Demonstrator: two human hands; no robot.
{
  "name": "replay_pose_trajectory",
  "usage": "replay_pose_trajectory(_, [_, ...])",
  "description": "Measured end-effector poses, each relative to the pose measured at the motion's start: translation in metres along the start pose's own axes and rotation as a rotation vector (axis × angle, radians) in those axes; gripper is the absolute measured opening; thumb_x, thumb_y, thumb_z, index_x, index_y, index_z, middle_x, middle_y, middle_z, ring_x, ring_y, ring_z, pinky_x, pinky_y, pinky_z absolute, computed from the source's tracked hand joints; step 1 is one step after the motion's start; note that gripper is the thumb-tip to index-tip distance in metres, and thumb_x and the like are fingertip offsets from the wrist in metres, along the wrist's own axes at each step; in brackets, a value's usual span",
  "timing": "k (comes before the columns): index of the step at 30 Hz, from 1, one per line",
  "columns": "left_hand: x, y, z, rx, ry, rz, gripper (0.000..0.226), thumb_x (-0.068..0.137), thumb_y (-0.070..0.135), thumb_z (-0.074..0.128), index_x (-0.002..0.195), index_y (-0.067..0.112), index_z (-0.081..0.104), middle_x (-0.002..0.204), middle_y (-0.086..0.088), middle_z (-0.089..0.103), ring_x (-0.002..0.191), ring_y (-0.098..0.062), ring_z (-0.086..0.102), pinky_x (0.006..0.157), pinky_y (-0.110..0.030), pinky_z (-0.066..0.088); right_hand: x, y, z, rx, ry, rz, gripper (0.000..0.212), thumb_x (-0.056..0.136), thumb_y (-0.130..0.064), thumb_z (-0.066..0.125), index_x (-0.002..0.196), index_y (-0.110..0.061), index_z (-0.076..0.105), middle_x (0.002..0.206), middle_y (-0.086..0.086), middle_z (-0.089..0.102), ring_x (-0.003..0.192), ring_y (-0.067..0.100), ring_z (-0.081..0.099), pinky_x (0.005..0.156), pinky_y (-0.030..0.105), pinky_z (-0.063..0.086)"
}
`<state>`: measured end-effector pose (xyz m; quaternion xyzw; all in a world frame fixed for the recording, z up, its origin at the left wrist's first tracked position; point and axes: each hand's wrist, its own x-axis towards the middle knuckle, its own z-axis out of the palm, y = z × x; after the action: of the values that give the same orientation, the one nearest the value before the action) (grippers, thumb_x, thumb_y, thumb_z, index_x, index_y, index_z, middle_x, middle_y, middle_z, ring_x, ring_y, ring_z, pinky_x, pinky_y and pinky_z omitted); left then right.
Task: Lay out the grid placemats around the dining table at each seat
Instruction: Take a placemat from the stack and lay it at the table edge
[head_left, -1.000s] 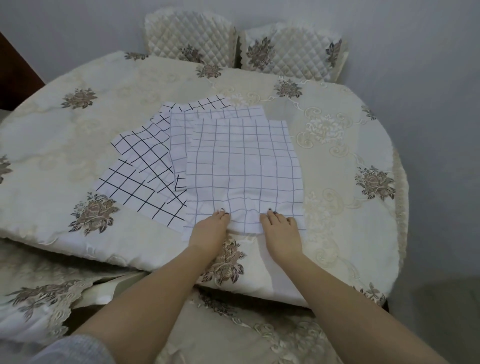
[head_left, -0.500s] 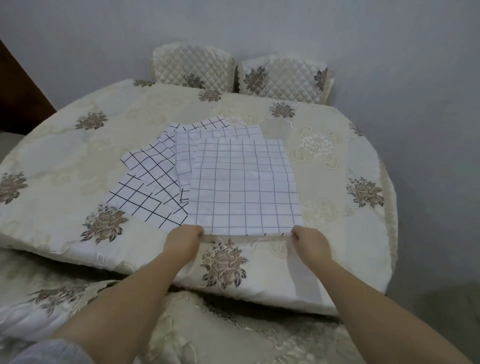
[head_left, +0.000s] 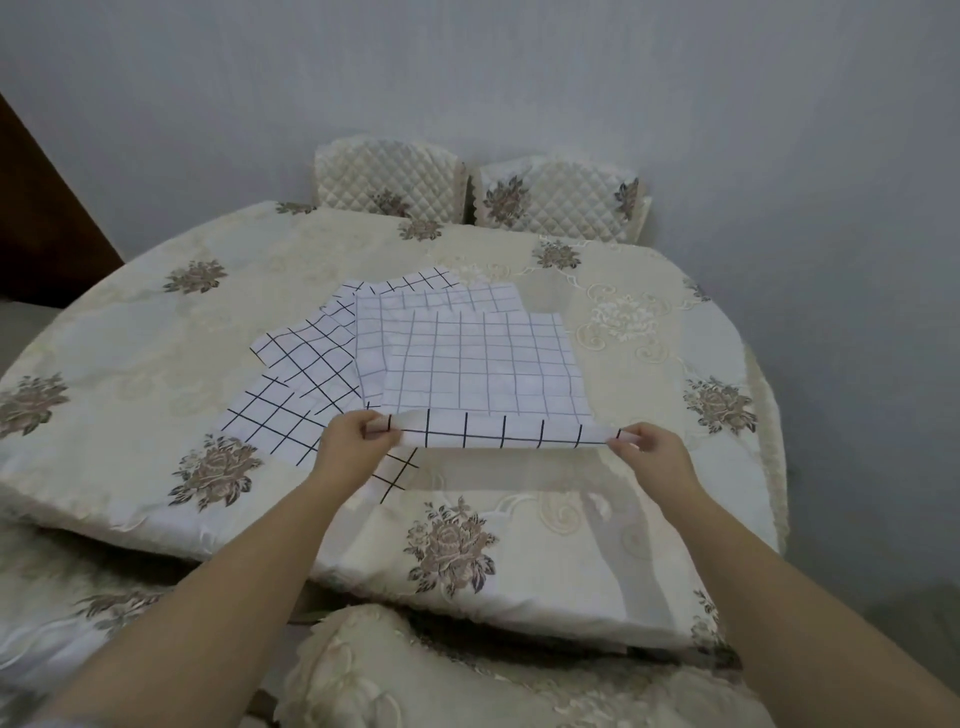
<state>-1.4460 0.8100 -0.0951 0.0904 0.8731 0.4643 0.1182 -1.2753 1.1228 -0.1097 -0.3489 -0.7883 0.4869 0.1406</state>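
Several white grid placemats lie fanned in a loose pile at the middle of the round table (head_left: 130, 332). The top placemat (head_left: 483, 364) shows pale grid lines on its upper face. Its near edge is lifted and curled over, showing a dark-lined underside. My left hand (head_left: 356, 441) pinches the near left corner of this top placemat. My right hand (head_left: 647, 452) pinches the near right corner. Beneath it lie another pale-lined placemat (head_left: 441, 301) and dark-lined placemats (head_left: 306, 358) spread out to the left.
The table wears a cream cloth with brown flower prints. Two quilted chair backs (head_left: 389, 174) (head_left: 558, 200) stand at the far side against the grey wall. A cushioned chair (head_left: 395, 675) sits right below me. A dark wooden panel (head_left: 36, 223) is at the left.
Both hands slid from the middle of the top placemat's near edge out to its two corners, gripped them and lifted the edge off the table. The view has pulled back.
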Motion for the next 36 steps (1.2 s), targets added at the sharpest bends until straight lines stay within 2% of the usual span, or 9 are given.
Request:
replay_pose_trajectory(3, [0.001,0.017,-0.011,-0.187,-0.023,-0.001,0.006,0.081,0.012,0.072,0.076,0.016,0.07,0.071,-0.001,0.066,0.064,-0.013,0.057,0.062,-0.025,0.044,0.001,-0.013,-0.01,0.189,0.006,0.035,0.005,0.087,-0.008,0.065,0.086,-0.004,0.066,0.067,0.002,0.056,0.045,-0.002,0.046,0.044,0.009,0.032])
replay_pose_trajectory(6, [0.003,0.027,-0.019,-0.278,-0.051,0.014,0.009,0.083,0.011,0.07,0.085,0.019,0.071,0.085,-0.002,0.072,0.073,-0.01,0.065,0.063,-0.017,0.049,-0.001,-0.022,-0.021,0.25,-0.01,0.0,0.005,0.089,-0.006,0.061,0.088,-0.003,0.066,0.067,0.002,0.059,0.046,-0.004,0.048,0.045,0.009,0.033])
replay_pose_trajectory(9, [0.004,0.033,-0.024,-0.325,-0.091,0.036,0.012,0.085,0.007,0.068,0.09,0.017,0.071,0.089,-0.002,0.073,0.078,-0.01,0.068,0.063,-0.013,0.05,-0.001,-0.023,-0.032,0.279,-0.039,-0.028,0.006,0.088,-0.009,0.064,0.083,-0.01,0.067,0.072,0.003,0.065,0.068,0.012,0.055,0.064,0.024,0.04])
replay_pose_trajectory(12, [0.006,0.031,-0.025,-0.374,-0.143,0.037,0.012,0.085,0.007,0.067,0.089,0.017,0.072,0.093,-0.006,0.074,0.09,-0.022,0.071,0.078,-0.029,0.057,0.0,-0.02,-0.038,0.277,-0.053,-0.035,0.007,0.086,-0.011,0.067,0.08,-0.014,0.07,0.075,0.003,0.068,0.076,0.019,0.059,0.077,0.039,0.046])
replay_pose_trajectory(16, [0.006,0.027,-0.023,-0.379,-0.162,0.024,0.01,0.085,0.011,0.069,0.091,0.017,0.074,0.096,-0.008,0.075,0.093,-0.027,0.071,0.086,-0.044,0.056,-0.003,-0.02,-0.041,0.274,-0.056,-0.018,0.014,0.087,-0.011,0.066,0.076,-0.019,0.07,0.076,0.006,0.067,0.076,0.022,0.059,0.075,0.045,0.048])
replay_pose_trajectory(21, [0.002,0.027,-0.018,-0.335,-0.143,0.016,0.011,0.086,0.011,0.068,0.084,0.022,0.071,0.085,0.003,0.074,0.089,-0.023,0.07,0.076,-0.036,0.056,-0.005,-0.019,-0.042,0.228,-0.069,-0.006,0.011,0.089,-0.012,0.063,0.081,-0.018,0.069,0.08,0.012,0.068,0.075,0.026,0.061,0.074,0.055,0.053])
replay_pose_trajectory(26, [0.002,0.028,-0.018,-0.312,-0.138,0.011,0.011,0.087,0.012,0.066,0.086,0.022,0.07,0.09,0.0,0.073,0.084,-0.019,0.07,0.073,-0.032,0.056,-0.005,-0.02,-0.041,0.185,-0.073,-0.023,0.011,0.09,-0.012,0.061,0.083,-0.018,0.068,0.077,0.01,0.066,0.071,0.023,0.059,0.066,0.034,0.046])
replay_pose_trajectory(32, [0.01,0.024,-0.014,-0.308,-0.105,-0.018,0.009,0.086,0.014,0.068,0.087,0.023,0.071,0.092,0.001,0.074,0.084,-0.016,0.07,0.075,-0.031,0.055,0.003,-0.016,-0.034,0.179,-0.081,-0.005,0.007,0.09,-0.014,0.063,0.091,-0.008,0.067,0.077,0.016,0.066,0.067,0.024,0.06,0.067,0.033,0.046])
replay_pose_trajectory(36, [0.017,0.017,-0.004,-0.284,-0.076,-0.071,0.006,0.086,0.015,0.068,0.09,0.018,0.071,0.09,0.0,0.072,0.083,-0.016,0.067,0.072,-0.028,0.053,0.013,-0.001,-0.025,0.142,-0.068,0.05,0.017,0.085,-0.023,0.068,0.083,-0.007,0.064,0.072,0.018,0.061,0.068,0.022,0.055,0.066,0.037,0.043])
